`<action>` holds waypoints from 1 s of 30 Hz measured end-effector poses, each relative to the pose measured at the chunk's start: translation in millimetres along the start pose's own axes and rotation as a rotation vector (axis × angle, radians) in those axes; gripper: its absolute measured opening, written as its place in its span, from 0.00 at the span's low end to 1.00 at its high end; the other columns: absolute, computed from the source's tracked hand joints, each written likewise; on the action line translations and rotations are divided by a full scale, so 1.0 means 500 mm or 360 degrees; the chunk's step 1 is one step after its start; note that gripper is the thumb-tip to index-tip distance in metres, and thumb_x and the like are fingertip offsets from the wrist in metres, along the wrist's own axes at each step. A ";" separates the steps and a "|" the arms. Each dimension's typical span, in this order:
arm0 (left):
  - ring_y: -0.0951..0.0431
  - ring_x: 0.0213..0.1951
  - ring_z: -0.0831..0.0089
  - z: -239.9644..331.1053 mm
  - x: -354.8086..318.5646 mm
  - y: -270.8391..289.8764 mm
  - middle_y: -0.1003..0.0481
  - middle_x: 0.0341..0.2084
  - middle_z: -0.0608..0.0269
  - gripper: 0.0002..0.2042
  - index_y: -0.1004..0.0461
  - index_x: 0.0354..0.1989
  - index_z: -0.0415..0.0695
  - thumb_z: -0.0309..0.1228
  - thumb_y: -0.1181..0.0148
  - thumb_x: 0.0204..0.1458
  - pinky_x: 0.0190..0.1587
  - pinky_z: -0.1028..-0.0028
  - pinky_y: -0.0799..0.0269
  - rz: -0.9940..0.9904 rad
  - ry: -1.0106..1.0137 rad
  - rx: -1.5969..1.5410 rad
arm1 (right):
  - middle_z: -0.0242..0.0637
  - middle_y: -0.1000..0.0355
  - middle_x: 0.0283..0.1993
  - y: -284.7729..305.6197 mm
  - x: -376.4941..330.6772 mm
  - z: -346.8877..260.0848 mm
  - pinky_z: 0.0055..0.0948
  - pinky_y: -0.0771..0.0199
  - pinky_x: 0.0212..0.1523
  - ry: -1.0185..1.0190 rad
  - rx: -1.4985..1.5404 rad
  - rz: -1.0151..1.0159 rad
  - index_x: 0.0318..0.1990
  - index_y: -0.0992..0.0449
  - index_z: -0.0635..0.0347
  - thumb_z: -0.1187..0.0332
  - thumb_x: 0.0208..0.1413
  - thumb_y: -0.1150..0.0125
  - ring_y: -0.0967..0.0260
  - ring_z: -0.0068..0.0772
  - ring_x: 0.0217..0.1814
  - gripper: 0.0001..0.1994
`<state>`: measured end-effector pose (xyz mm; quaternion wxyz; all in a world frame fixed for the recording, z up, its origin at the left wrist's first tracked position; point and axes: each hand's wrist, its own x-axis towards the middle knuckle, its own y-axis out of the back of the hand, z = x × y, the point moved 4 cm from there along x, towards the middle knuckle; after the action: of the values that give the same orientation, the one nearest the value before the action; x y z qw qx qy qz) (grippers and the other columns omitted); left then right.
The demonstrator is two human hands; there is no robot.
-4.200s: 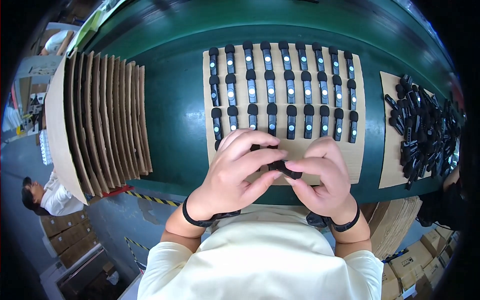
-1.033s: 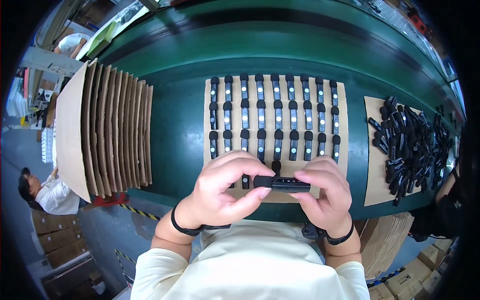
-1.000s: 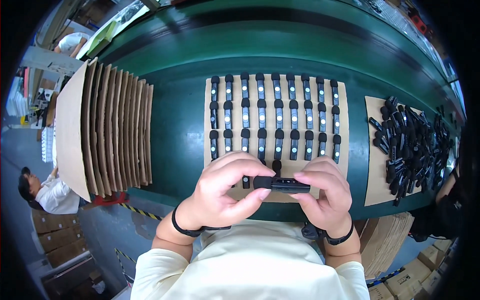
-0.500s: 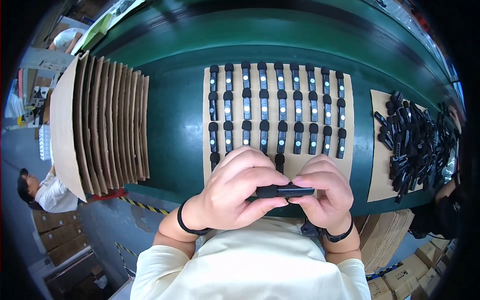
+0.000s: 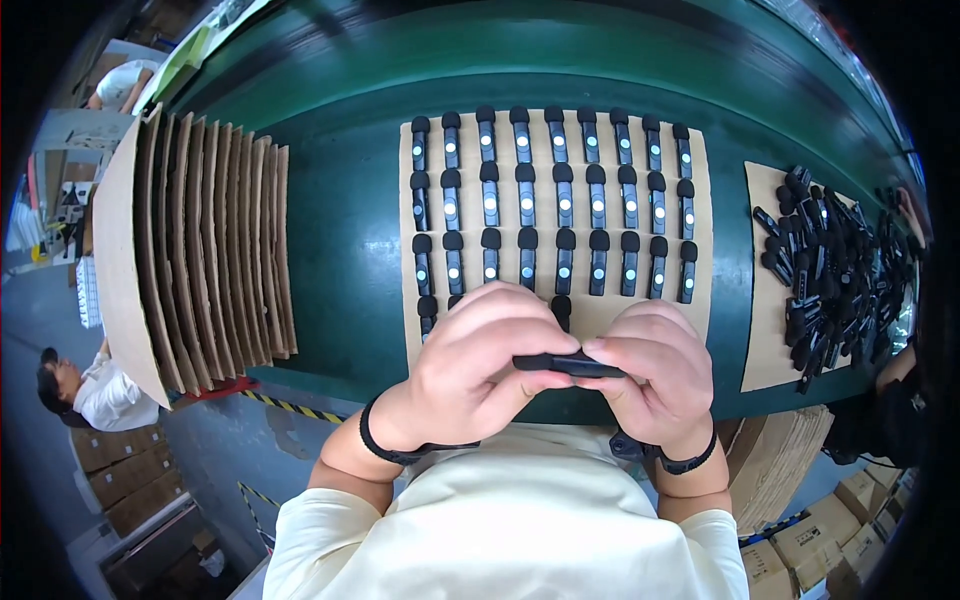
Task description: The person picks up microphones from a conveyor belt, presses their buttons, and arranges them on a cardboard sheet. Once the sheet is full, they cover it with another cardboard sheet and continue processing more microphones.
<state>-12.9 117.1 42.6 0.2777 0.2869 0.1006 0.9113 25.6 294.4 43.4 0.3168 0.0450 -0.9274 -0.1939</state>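
Between my two hands, in front of my chest, is a small black clip-on microphone [image 5: 568, 365] with a dark foam end toward the left. My left hand [image 5: 488, 360] pinches the foam end with thumb and fingers. The other end is pinched by my right hand [image 5: 655, 372]. Just beyond them lies a cardboard sheet [image 5: 692, 325] bearing rows of matching microphones [image 5: 565, 203], foam ends pointing away from me, many with a light round spot. My hands cover part of the nearest row.
At left stands a row of upright cardboard sheets [image 5: 215, 250]. A heap of loose microphones [image 5: 825, 260] lies on another cardboard piece [image 5: 765, 350] at right. All rest on a green work surface [image 5: 345, 220]. A co-worker [image 5: 95, 390] is at far left; cartons [image 5: 815, 540] sit lower right.
The microphone has been turned about its length in my fingers, so a narrower, darker side faces up. Both hands still pinch it. The view has shifted slightly.
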 end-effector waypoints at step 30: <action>0.24 0.36 0.65 0.009 -0.003 0.011 0.23 0.34 0.60 0.14 0.25 0.40 0.40 0.24 0.30 0.44 0.53 0.56 0.32 -0.0050 0.0151 -0.0027 | 0.39 0.26 0.33 -0.015 -0.020 0.004 0.31 0.31 0.32 -0.0121 0.0182 0.0104 0.41 0.22 0.63 0.76 0.43 0.26 0.31 0.37 0.30 0.16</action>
<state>-11.5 111.7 47.6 0.2895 0.2395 0.1104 0.9201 32.0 290.0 33.2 0.2844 0.0255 -0.9493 -0.1319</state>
